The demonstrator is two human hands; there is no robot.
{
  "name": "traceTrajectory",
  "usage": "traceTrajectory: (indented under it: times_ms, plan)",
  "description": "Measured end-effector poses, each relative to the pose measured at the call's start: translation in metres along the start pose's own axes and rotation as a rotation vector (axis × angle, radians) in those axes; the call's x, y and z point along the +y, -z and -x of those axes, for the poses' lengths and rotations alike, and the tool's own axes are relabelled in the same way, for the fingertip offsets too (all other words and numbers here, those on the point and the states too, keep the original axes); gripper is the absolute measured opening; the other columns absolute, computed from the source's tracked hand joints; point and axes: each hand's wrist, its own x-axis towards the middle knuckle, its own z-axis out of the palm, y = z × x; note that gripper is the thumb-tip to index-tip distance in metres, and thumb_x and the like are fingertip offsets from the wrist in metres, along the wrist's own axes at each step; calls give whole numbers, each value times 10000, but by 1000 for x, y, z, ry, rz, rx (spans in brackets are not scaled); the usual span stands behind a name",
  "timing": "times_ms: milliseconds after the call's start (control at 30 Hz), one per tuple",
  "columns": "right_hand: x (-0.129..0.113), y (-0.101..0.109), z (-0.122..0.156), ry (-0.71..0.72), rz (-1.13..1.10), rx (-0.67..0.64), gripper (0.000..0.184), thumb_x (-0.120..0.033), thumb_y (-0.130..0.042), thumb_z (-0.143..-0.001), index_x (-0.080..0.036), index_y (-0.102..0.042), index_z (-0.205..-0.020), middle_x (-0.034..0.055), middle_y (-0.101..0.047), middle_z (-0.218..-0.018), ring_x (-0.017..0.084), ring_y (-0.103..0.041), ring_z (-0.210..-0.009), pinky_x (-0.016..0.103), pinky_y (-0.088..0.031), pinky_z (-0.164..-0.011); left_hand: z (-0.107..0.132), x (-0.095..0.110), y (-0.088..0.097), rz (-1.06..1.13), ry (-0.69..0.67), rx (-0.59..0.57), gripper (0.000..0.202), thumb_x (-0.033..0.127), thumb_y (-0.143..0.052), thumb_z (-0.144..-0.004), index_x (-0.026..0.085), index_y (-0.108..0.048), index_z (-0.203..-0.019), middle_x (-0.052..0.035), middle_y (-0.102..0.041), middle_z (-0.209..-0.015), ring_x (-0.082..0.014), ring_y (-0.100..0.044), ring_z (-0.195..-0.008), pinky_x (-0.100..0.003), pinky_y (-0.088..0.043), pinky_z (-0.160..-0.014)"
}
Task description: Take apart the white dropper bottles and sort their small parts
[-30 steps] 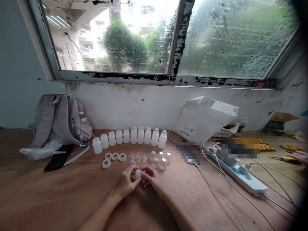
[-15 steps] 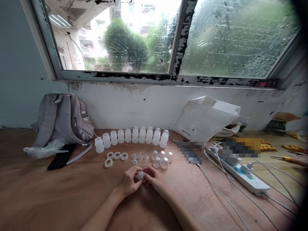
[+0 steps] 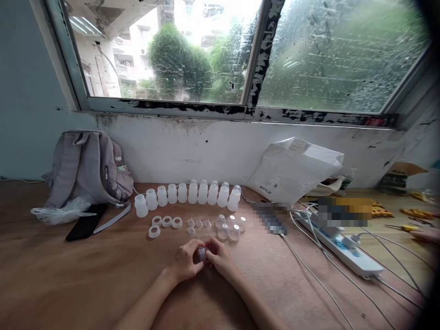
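Between my hands is a small white ribbed screw ring of a baby bottle [image 3: 201, 253], turned on its side. My left hand [image 3: 185, 261] grips it from the left with thumb and fingers. The fingers of my right hand [image 3: 220, 255] are closed at its right side, pinching a small clear part, perhaps a nipple, mostly hidden. Just beyond my hands lie several loose screw rings [image 3: 167, 222], several clear nipples [image 3: 199, 223] and several clear dome caps [image 3: 234, 233]. Behind them stands a row of frosted bottles [image 3: 172, 195]; those on the right wear dome caps.
A grey backpack [image 3: 82, 167], plastic bag [image 3: 62, 211] and black flat item [image 3: 85, 224] lie at left. To the right are a white package [image 3: 295, 167], a blurred-out phone [image 3: 271, 217], a power strip [image 3: 357, 261] with cables, and another person's hand [image 3: 428, 233] near a yellow-handled tool.
The ring has turned slightly in my fingers, and my right fingers have closed in closer on its right side. The parts on the table have not moved.
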Motion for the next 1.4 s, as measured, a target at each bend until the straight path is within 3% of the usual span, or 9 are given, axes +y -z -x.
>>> traceTrajectory:
  times_ms: [167, 333, 567, 700, 1000, 1167, 1400]
  plan:
    - [-2, 1, 1, 24, 42, 4, 142, -110, -444, -580, -179, -508, -686, -44, -502, -561, 89, -446, -445, 191, -333, -373, 0, 0, 6, -29, -22, -27, 303, 241, -566, -678, 241, -498, -973, -23, -586, -913, -177, -555, -838, -271, -441, -738]
    - [-7, 7, 2, 147, 176, 94, 221, -85, -453, -580, -186, -569, -738, -2, -564, -720, 116, -499, -587, 224, -402, -521, -3, -6, 21, -133, -103, -29, 317, 238, -568, -692, 239, -512, -1004, -42, -573, -940, -201, -516, -903, -324, -406, -814]
    - [0, 8, -6, 196, 346, 226, 160, -175, -510, -666, -185, -564, -816, 26, -548, -765, 119, -487, -556, 259, -412, -562, -8, -35, 28, -231, 38, 155, 22, 221, -475, -757, 203, -464, -751, -23, -521, -779, -175, -512, -766, -307, -417, -713]
    - [2, 3, -22, 220, 424, 233, 134, -197, -512, -678, -179, -568, -799, 35, -551, -775, 127, -487, -566, 263, -413, -572, -11, -46, 25, -306, 84, 189, 57, 209, -457, -765, 197, -439, -712, -14, -502, -753, -165, -498, -736, -292, -413, -682]
    - [13, -10, -49, 267, 492, 290, 138, -230, -477, -685, -176, -526, -803, 43, -564, -773, 158, -537, -656, 265, -433, -593, -6, -67, 40, -680, 187, 352, 300, 321, -610, -667, 202, -527, -930, -80, -519, -1075, -252, -440, -1025, -435, -261, -931]
    - [12, -9, -50, 241, 468, 297, 128, -235, -494, -674, -178, -507, -788, 37, -560, -754, 158, -531, -648, 269, -429, -598, -7, -78, 46, -738, 263, 395, 429, 397, -627, -649, 211, -526, -1022, -94, -522, -1103, -266, -433, -1042, -458, -227, -949]
    - [14, -7, -51, 229, 431, 276, 118, -237, -489, -676, -180, -491, -779, 34, -558, -765, 140, -510, -584, 263, -418, -568, -7, -81, 45, -750, 304, 401, 439, 446, -599, -670, 240, -524, -1050, -84, -531, -1109, -263, -424, -1056, -485, -189, -960]
